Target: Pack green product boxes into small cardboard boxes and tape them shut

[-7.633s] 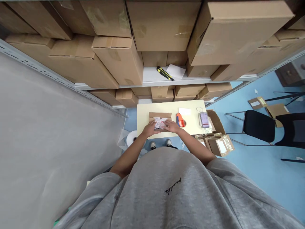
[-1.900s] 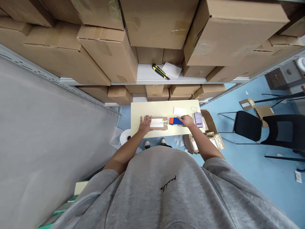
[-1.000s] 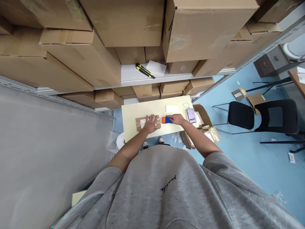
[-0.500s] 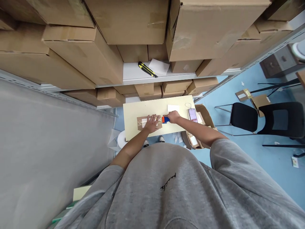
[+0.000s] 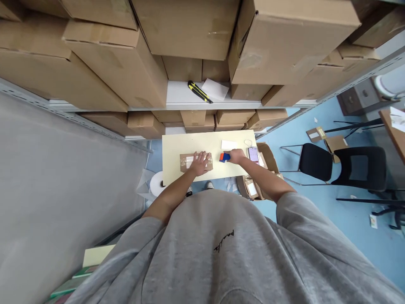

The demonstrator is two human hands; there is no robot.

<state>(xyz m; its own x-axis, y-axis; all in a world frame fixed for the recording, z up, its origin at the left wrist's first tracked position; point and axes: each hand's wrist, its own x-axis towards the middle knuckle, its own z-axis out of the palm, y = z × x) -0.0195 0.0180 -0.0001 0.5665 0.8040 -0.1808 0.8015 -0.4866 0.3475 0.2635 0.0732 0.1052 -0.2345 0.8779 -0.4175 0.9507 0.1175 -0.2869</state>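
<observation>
My left hand (image 5: 200,164) lies flat with fingers spread on a taped brown kraft parcel (image 5: 190,162), which has a white strip on its top. Just right of the parcel, my right hand (image 5: 236,156) grips an orange-and-blue tape dispenser (image 5: 224,157) against the pale yellow table (image 5: 177,147). A small gap separates the dispenser from the parcel. The dispenser's tape roll is hidden from this angle.
A white sheet (image 5: 229,145) and a phone (image 5: 253,154) lie on the table. An open cardboard box (image 5: 267,156) stands past its right edge. Stacked cartons fill shelves ahead, with a yellow-black utility knife (image 5: 199,92) on one shelf.
The dispenser has moved slightly right, away from the parcel, in my right hand. My left hand stays on the parcel.
</observation>
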